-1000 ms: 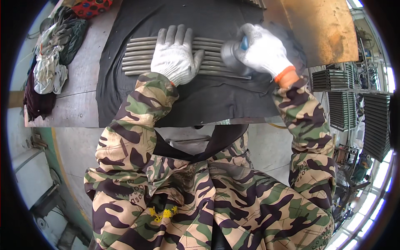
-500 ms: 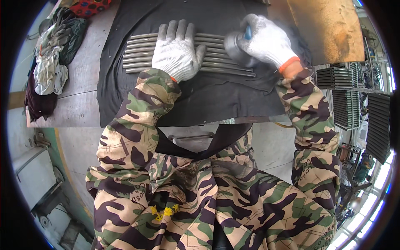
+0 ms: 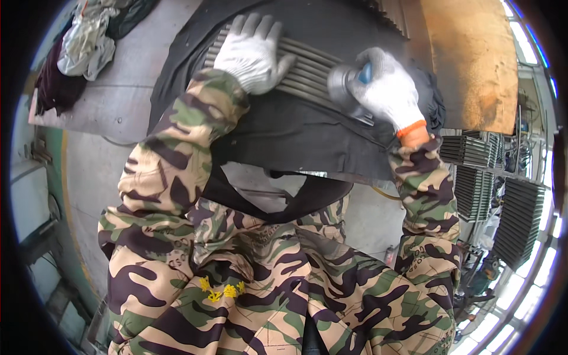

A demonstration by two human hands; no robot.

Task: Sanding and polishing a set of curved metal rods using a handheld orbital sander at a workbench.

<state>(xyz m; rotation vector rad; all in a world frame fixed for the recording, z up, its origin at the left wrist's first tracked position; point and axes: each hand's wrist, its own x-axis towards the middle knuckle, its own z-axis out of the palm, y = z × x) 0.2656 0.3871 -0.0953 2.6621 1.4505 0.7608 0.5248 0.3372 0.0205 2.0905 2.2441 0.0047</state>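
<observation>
Several slim grey metal rods [image 3: 310,74] lie side by side on a black cloth [image 3: 284,139]. My left hand [image 3: 251,56], in a white knitted glove with grey fingertips, rests flat across them near their left end, fingers stretched out and thumb apart. At the right end, my right hand [image 3: 390,92], gloved the same way, is wrapped around a round grey tool with a blue part [image 3: 343,86]. The tool sits over the rods and hides part of their ends. Its exact kind and underside cannot be made out.
More dark rods [image 3: 387,18] lie at the far edge of the cloth. A stained brown board [image 3: 470,65] is to the right. Piled cloths [image 3: 86,47] lie at the far left of the table. Racks with stacked dark bars [image 3: 470,151] stand beyond the right side.
The whole view has turned, so rods and table now slant down to the right. My left hand stays flat on the rods. My right hand still grips the tool at their right end.
</observation>
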